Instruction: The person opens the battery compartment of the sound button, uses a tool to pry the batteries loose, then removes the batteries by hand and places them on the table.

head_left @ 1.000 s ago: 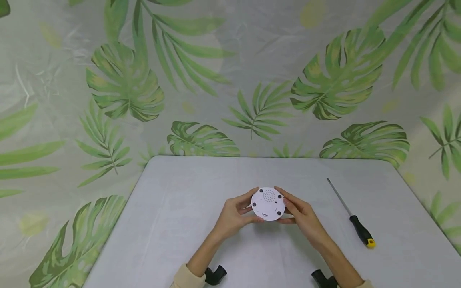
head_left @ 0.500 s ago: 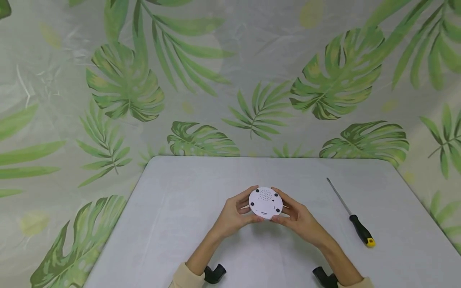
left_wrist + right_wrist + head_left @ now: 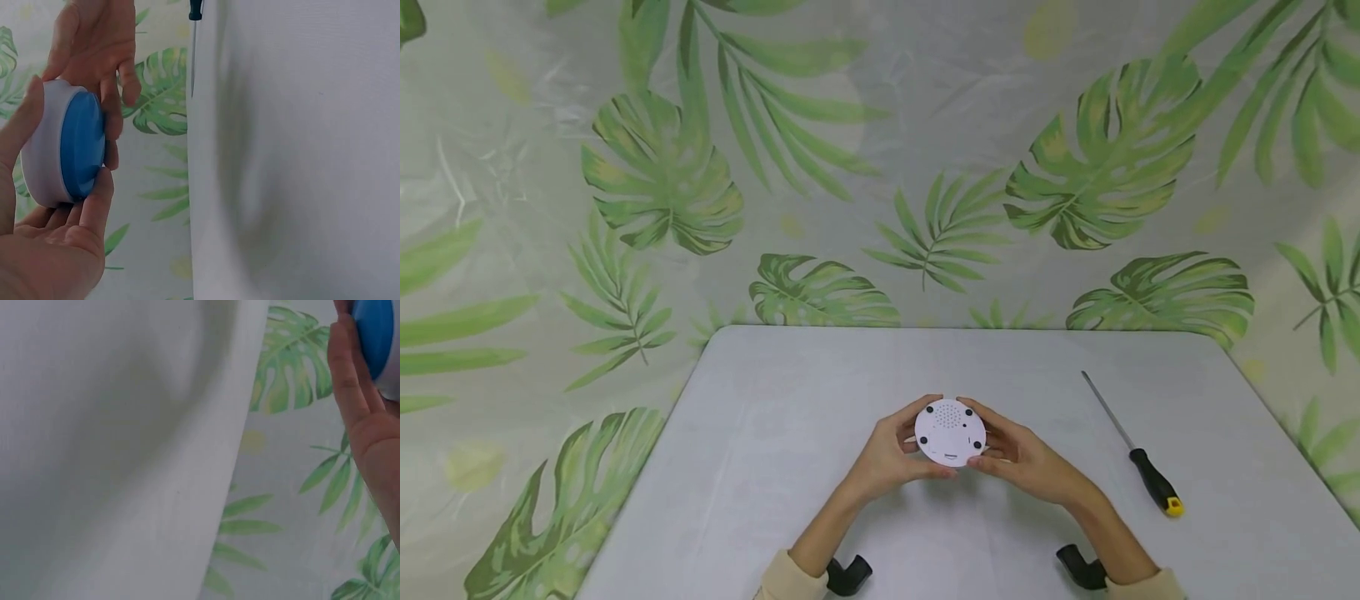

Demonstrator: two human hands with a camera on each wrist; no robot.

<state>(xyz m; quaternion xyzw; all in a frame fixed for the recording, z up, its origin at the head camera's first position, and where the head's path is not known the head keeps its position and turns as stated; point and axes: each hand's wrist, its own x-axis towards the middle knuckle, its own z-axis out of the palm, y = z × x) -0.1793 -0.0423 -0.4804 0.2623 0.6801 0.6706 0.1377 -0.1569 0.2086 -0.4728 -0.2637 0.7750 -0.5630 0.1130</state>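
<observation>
Between both hands, above the table, is a round white device (image 3: 951,429) with small speaker holes, several dark dots and a slot on the face turned to the head camera. Its other side is blue, as the left wrist view shows on the device (image 3: 82,145). My left hand (image 3: 883,457) grips the left rim, thumb at the lower edge and fingers round the top and behind. On the opposite rim, my right hand (image 3: 1033,462) holds it likewise, its thumb near the lower right edge. The right wrist view catches only part of the blue side (image 3: 374,337) beside the right hand (image 3: 375,434).
A screwdriver (image 3: 1142,467) with a black and yellow handle lies on the white table (image 3: 775,400) to the right, its tip pointing away. Black camera mounts (image 3: 850,575) show at the wrists. A leaf-patterned sheet (image 3: 940,125) hangs behind the table.
The device has shifted slightly left, then a little down, and has turned slightly. The right thumb has slid from its right side to the lower edge. The left hand keeps its grip.
</observation>
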